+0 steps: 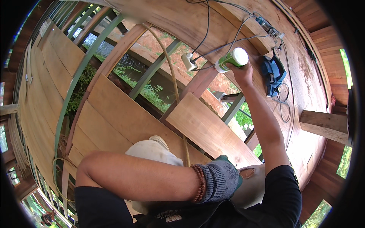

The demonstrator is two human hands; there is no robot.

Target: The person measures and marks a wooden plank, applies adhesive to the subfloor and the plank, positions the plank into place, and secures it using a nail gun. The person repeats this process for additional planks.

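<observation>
Bare right hand grips a bottle while the gloved left rests low

The green-and-white bottle [227,59] is between one and two o'clock from the centre of the view, tilted so its white cap faces the camera. The bare right hand [242,73] is clamped around it, arm outstretched. Just beside it, near twelve o'clock, a pale socket block [188,62] has a dark cable plugged in. At two o'clock a blue power tool [273,75] lies on wooden planking; another corded tool [269,28] lies farther out, toward half past one.

At four o'clock a loose pale board [212,127] spans the framing. The left hand [223,177], in a grey-and-green glove, is at five o'clock, well apart from the right; its fingers look curled, but I cannot tell whether they hold anything. A beaded bracelet [199,183] circles that wrist. Farther out, laid boards [110,108] stretch toward nine o'clock, a green beam [78,76] curves at ten, and a timber post [322,122] juts in at three.
</observation>
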